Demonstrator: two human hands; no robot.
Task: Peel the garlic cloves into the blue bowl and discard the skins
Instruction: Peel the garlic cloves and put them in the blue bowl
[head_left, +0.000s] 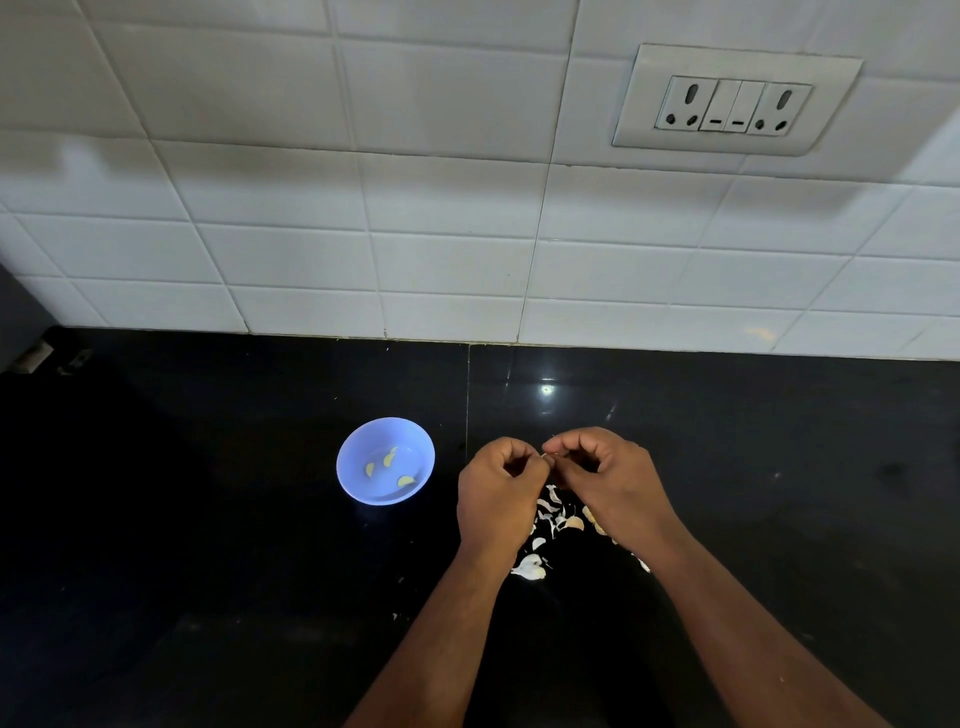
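Blue bowl (385, 460): there was one.
Peeled cloves (388, 458) in the bowl: three.
Hands: two, left hand (497, 491) and right hand (605, 475).
Loose skins (551, 512): too many and too small to count.
Wall sockets (733, 106): two.

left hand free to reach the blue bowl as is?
Probably yes. The bowl sits on the counter just left of the left hand, with nothing between them. But that hand and the right hand are both pinching a garlic clove, so it would have to let go first.
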